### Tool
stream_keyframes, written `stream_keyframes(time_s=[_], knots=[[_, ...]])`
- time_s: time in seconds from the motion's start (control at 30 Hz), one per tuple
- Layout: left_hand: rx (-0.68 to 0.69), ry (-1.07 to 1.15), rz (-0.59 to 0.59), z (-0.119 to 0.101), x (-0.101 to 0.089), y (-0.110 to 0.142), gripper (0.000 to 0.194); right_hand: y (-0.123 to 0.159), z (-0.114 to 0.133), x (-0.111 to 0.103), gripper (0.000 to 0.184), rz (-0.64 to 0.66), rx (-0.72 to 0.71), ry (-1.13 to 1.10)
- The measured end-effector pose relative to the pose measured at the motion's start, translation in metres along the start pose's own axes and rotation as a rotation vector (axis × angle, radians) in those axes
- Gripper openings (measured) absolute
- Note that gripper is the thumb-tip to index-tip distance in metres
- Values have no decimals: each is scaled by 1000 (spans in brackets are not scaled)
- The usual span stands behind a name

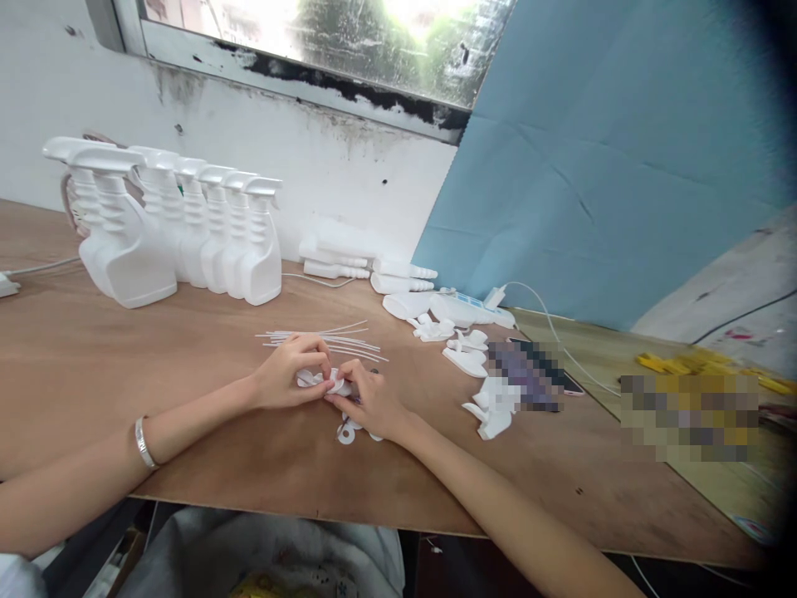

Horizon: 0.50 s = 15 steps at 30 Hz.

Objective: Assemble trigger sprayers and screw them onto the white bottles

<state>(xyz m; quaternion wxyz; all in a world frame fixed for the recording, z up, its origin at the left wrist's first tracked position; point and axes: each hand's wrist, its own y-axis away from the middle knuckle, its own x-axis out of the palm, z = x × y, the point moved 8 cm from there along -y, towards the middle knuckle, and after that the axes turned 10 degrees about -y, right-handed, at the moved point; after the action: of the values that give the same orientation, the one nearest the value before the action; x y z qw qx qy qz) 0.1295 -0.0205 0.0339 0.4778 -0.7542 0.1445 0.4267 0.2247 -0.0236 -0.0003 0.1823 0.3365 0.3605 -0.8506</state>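
Between my two hands is a small white plastic part, apparently a spray bottle trigger head (337, 384), partly hidden by the fingers. My left hand (290, 372) pinches it from the left with thumb and fingers. From the right, my right hand (372, 403) grips the same part, its fingertips close to the left thumb. Just beyond the hands lie several thin white dip tubes (349, 336) on the wooden table. Small white ring-like pieces (346, 434) lie below the right hand, partly covered by it.
Several assembled white spray bottles (140, 266) stand at the back left. Bottles without heads (402, 284) lie along the wall. White trigger heads (495, 415) are piled to the right, beside a blurred phone (548, 365). A white cable (554, 332) crosses the right side; yellow items (691, 361) lie beyond.
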Motion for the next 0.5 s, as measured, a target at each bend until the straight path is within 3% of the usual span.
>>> stream_keyframes(time_s=[0.23, 0.5], knots=[[197, -102, 75, -8, 6, 4, 19, 1, 4, 0, 15, 11, -97, 140], [243, -114, 63, -8, 6, 5, 17, 3, 10, 0, 18, -51, -236, 224]])
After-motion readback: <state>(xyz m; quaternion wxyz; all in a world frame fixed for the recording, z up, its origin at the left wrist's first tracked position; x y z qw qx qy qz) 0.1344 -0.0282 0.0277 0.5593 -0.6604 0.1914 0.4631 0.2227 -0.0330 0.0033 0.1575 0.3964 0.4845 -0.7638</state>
